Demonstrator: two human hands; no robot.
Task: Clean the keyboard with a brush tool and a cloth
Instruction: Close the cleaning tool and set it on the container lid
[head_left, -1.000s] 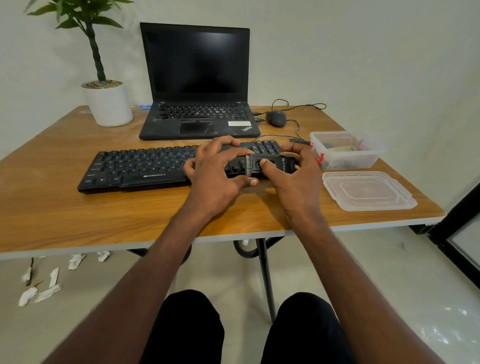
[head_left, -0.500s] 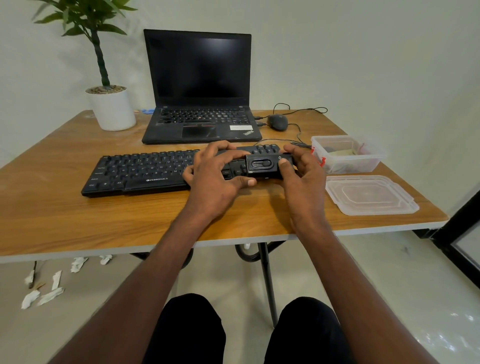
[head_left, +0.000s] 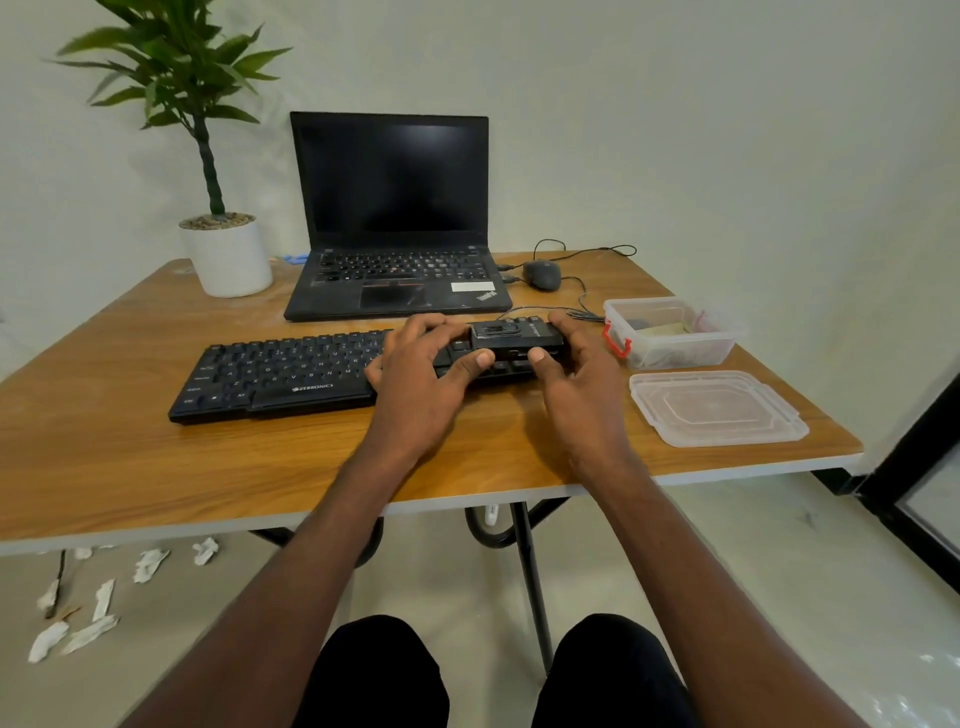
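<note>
Both hands, left hand (head_left: 415, 379) and right hand (head_left: 582, 384), had fingers closed on the black brush tool (head_left: 517, 339) over the keyboard (head_left: 291, 371) right end, now turned flat with bristles hidden versus a second ago, so brushing looked not yet begun.

Laptop (head_left: 395, 244) sitting open, screen dark; potted plant (head_left: 218, 208) to its left, wired mouse (head_left: 542, 274) right; container (head_left: 670, 332) lying beside its lid (head_left: 717, 408).
</note>
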